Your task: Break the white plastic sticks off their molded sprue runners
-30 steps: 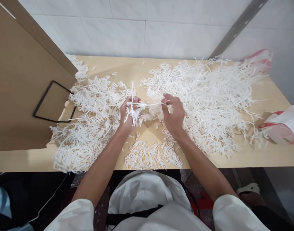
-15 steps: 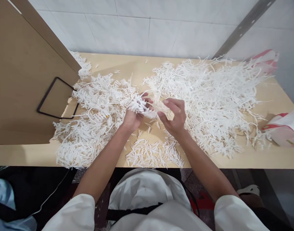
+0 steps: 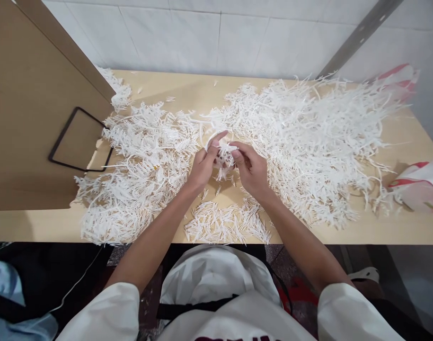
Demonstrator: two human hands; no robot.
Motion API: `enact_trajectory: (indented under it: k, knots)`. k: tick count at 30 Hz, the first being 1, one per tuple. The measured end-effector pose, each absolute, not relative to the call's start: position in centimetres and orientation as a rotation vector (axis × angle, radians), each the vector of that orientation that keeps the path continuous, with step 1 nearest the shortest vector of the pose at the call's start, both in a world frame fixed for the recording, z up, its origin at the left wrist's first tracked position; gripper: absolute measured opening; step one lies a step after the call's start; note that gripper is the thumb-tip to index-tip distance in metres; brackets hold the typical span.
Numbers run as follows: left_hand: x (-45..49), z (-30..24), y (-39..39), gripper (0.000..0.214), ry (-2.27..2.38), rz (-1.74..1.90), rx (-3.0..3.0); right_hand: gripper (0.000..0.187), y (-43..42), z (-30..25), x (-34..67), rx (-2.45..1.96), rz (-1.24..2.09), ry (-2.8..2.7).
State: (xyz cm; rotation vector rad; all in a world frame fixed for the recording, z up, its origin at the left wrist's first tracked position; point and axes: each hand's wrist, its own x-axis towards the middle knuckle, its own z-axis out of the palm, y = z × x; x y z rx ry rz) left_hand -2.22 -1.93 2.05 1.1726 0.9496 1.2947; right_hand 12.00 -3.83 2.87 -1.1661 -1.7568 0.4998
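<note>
My left hand (image 3: 204,165) and my right hand (image 3: 251,169) meet over the middle of the tan table (image 3: 379,229), both pinched on one small white plastic sprig (image 3: 225,156) with thin comb-like teeth. The left thumb and fingers close on its left side, the right fingertips on its right side. Just below my hands lies a small heap of short loose white sticks (image 3: 225,222) near the front edge. A pile of white sprigs (image 3: 138,170) spreads to the left, and a larger tangled pile (image 3: 315,142) to the right.
A brown board with a black rectangular frame (image 3: 79,139) leans at the left. Red and white plastic bags (image 3: 420,184) lie at the right edge and the far right corner. A white tiled wall backs the table. A white bag (image 3: 212,279) hangs open in my lap.
Both hands drew together from holding a long sprig stretched between them. They now pinch a smaller bunch close together. The view shifted slightly.
</note>
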Motion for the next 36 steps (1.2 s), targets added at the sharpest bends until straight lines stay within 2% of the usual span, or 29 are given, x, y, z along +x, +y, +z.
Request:
enact_trajectory:
  k: [3, 8, 13, 20, 23, 26, 30, 36]
  knots:
    - [-2.2, 2.1, -2.0, 0.052, 0.864, 1.194, 1.182, 0.03, -3.7, 3.0, 11.7, -1.141, 0.671, -1.616]
    - [-1.9, 1.7, -2.0, 0.037, 0.78, 1.126, 1.243, 0.031, -3.2, 2.7, 11.8, -1.205, 0.661, -1.422]
    - [-2.0, 1.7, -2.0, 0.034, 0.843, 1.197, 1.289, 0.035, -2.9, 2.8, 12.2, -1.203, 0.743, -1.501]
    - [-2.2, 1.5, -1.8, 0.039, 0.919, 1.298, 1.152, 0.032, -2.8, 2.8, 12.2, -1.187, 0.742, -1.623]
    - [-2.1, 1.4, -1.7, 0.036, 0.854, 1.261, 1.183, 0.03, -2.6, 2.6, 12.4, -1.193, 0.69, -1.607]
    - [-2.1, 1.2, -1.5, 0.044, 0.824, 1.206, 1.266, 0.029, -2.3, 2.3, 12.7, -1.227, 0.644, -1.544]
    - [-2.4, 1.1, -1.5, 0.027, 0.927, 1.225, 1.335, 0.033, -2.2, 2.3, 12.7, -1.225, 0.668, -1.525]
    - [-2.6, 1.4, -1.7, 0.026, 1.127, 1.28, 1.572, 0.027, -2.6, 2.9, 12.5, -1.236, 0.627, -1.598]
